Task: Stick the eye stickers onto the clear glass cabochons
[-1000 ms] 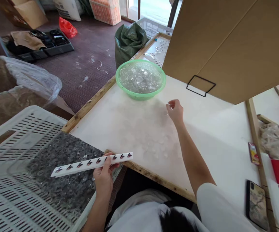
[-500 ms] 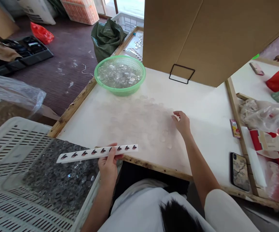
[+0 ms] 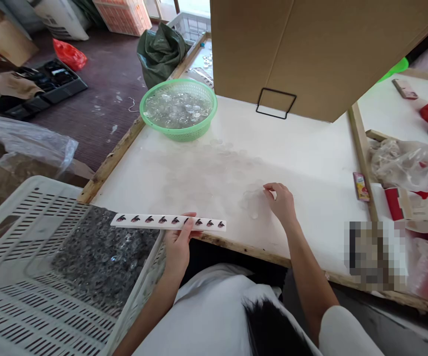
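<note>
My left hand (image 3: 178, 244) grips a white strip of stickers (image 3: 156, 221) printed with a row of small dark and reddish pictures. Thumb on top and fingers underneath, it holds the strip over the table's front edge and the crate. My right hand (image 3: 282, 201) is low over the white tabletop, its thumb and index finger brought together in a pinch. Whatever is between those fingertips is too small or clear to make out. Thin clear discs (image 3: 251, 205) lie spread on the table to the left of that hand, faint against the white.
A green basket (image 3: 178, 134) full of clear pieces stands on the table at the back left. Behind it rises a large cardboard box (image 3: 273, 54) with a black wire frame (image 3: 276, 103) at its foot. A white crate (image 3: 17, 296) of clear pieces is at lower left.
The sticker strip and my left hand have shifted right in view and lie more level. My right hand sits slightly lower, still pinched. The whole view has turned a little.
</note>
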### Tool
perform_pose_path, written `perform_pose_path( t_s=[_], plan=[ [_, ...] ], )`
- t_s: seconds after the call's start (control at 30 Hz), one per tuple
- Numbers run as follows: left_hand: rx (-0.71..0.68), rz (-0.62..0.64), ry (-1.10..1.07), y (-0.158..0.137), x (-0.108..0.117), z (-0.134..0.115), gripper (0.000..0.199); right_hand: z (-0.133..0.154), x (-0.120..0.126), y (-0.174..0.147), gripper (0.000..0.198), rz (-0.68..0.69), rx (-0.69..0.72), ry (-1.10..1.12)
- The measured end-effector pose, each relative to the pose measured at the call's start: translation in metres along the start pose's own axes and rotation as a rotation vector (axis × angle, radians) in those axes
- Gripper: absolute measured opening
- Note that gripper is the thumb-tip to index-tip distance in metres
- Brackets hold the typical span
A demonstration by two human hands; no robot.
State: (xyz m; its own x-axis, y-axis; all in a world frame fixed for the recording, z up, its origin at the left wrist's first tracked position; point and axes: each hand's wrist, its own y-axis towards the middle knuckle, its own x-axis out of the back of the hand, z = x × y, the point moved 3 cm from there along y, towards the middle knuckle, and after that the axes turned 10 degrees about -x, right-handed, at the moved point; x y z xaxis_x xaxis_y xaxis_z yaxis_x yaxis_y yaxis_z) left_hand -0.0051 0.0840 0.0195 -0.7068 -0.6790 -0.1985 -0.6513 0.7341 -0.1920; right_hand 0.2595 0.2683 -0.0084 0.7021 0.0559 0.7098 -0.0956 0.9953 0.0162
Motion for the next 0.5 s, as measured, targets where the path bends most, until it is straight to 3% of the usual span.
perform_pose_path(
  t_s=[0.17, 0.3, 0.5],
  plan=[
    [-0.012, 0.040, 0.033, -0.002, -0.007, 0.002, 0.030, 0.001, -0.001, -0.007, 0.021, 0.049, 0.038, -0.093],
    [-0.034, 0.049, 0.096, -0.005, -0.008, 0.006, 0.032, 0.018, 0.000, -0.021, 0.019, 0.045, 0.042, 0.040],
    [-0.091, 0.057, 0.217, -0.012, -0.015, 0.000, 0.029, 0.068, -0.022, -0.072, 0.022, 0.444, 0.060, 0.360]
  ],
)
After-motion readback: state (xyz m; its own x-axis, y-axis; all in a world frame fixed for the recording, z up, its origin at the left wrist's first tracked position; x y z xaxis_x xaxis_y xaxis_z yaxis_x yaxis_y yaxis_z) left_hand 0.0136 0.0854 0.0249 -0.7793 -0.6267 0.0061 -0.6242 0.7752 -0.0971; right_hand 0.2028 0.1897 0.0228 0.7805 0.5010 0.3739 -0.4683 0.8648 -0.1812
